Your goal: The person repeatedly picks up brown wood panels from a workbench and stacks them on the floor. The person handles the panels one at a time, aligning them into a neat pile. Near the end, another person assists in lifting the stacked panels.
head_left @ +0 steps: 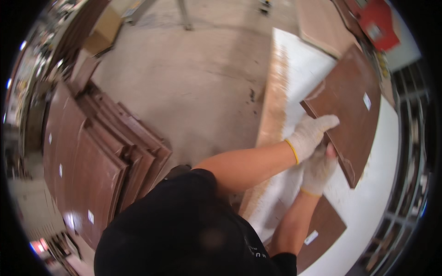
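One brown board [332,225] lies on the white table [373,207], beneath the right forearm. Two gloved hands, left [311,134] and right [318,172], grip one brown panel [352,103] by its near edge, over the table. Leftward, several stacked panels [87,161] overlap uncountably; floor [193,64] stretches between them and the table's tan edge [274,96].

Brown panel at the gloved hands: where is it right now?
The brown panel is on the right of the head view, over the white tabletop, with the left hand and right hand at its left edge.
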`<move>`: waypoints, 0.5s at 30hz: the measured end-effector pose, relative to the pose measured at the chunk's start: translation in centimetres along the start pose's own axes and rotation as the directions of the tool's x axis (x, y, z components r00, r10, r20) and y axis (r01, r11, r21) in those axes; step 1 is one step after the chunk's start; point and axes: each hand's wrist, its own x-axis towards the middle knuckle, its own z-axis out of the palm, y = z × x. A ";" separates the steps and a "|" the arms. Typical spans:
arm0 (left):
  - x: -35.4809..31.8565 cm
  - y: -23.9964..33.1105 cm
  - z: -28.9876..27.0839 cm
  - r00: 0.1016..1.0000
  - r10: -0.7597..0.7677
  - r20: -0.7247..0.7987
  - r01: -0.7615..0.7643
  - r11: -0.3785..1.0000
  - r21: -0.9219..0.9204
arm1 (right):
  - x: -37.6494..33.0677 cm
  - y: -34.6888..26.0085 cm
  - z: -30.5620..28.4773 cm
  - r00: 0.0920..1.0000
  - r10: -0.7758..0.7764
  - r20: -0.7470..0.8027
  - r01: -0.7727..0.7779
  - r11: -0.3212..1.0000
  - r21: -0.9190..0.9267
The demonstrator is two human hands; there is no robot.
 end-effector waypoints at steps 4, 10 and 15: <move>-0.3 6.3 -3.1 0.999 -0.033 0.017 0.035 0.982 -0.183 | -0.1 -1.8 0.8 0.998 -0.060 0.020 0.062 0.989 -0.136; -9.0 16.4 -10.3 0.998 0.061 0.017 -0.061 0.998 -0.002 | 4.5 -3.2 2.1 0.989 -0.140 0.046 0.147 0.963 -0.228; -21.0 24.4 -16.8 0.939 0.343 0.032 -0.315 0.817 0.484 | 8.0 -0.4 7.9 0.980 -0.130 0.150 0.165 0.954 -0.249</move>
